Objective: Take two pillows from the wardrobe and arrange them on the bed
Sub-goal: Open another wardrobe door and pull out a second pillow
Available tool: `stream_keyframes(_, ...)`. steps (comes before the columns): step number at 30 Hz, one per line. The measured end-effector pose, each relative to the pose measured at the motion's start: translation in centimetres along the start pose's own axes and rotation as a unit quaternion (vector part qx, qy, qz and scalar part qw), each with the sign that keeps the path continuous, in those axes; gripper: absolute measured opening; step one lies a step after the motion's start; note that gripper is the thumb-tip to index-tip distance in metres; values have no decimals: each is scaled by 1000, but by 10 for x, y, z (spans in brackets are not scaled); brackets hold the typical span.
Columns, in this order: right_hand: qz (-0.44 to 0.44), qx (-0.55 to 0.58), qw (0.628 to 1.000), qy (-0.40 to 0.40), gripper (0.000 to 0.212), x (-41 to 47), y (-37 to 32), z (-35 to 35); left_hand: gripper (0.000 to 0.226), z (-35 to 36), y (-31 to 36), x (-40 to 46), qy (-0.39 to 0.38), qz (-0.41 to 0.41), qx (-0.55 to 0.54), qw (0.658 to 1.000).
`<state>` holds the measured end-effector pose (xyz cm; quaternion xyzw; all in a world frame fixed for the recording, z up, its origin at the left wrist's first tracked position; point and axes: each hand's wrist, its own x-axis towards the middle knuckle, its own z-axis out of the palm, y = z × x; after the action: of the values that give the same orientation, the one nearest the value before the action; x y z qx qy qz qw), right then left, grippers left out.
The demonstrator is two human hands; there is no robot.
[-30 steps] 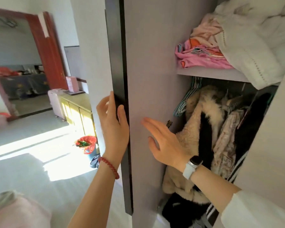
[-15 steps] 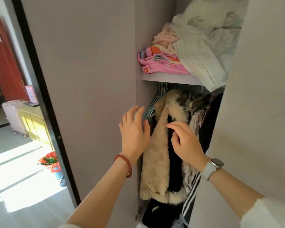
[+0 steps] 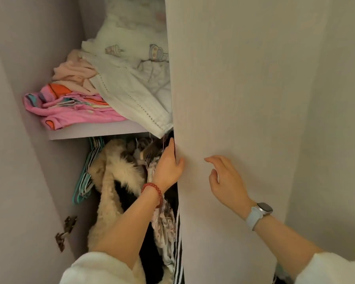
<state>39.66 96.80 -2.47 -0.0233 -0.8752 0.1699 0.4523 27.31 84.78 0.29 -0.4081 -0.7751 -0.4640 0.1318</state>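
Left hand (image 3: 168, 167) grips the wardrobe door (image 3: 234, 99) edge at 9 o'clock of the right hand (image 3: 225, 181), which hovers loosely open, holding nothing.

A stack of folded pink striped clothing (image 3: 70, 108) is seen on the left of a shelf, with a pale peach garment (image 3: 75, 71) piled on top of it. Below the shelf, a bunch of teal and white hangers (image 3: 88, 171) is hung at the left, just beside a beige fur coat (image 3: 109, 181). A floral-patterned garment (image 3: 164, 224) and a black garment with white stripes (image 3: 178, 249) are hung further right. A metal hinge (image 3: 65, 232) is fixed to the left inner panel.
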Motion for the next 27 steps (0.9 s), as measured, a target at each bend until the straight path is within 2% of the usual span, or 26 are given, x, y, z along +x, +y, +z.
stream_keyframes(4, 57, -26, 998, 6, 37, -14, -1, 11, 57, 3, -12, 0, 3, 43, -101, 994)
stream_keyframes(8, 95, -28, 995, 17, 39, -36, -19, 14, 47, -3, -8, -22, 1, 107, -142, 984)
stream_keyframes(13, 91, -11, 995, 40, 44, -69, -44, -5, 56, -9, 16, -63, -47, 195, -187, 962)
stream_keyframes(19, 96, -26, 993, 67, 43, -109, -58, -47, 54, -8, 54, -88, -69, 310, -188, 929)
stream_keyframes(24, 116, -21, 990, 79, 43, -140, -70, -90, 49, 10, 90, -101, -100, 351, -201, 909)
stream_keyframes(27, 145, -26, 982, 119, 43, -155, -72, -116, 51, 27, 118, -108, -141, 383, -167, 898)
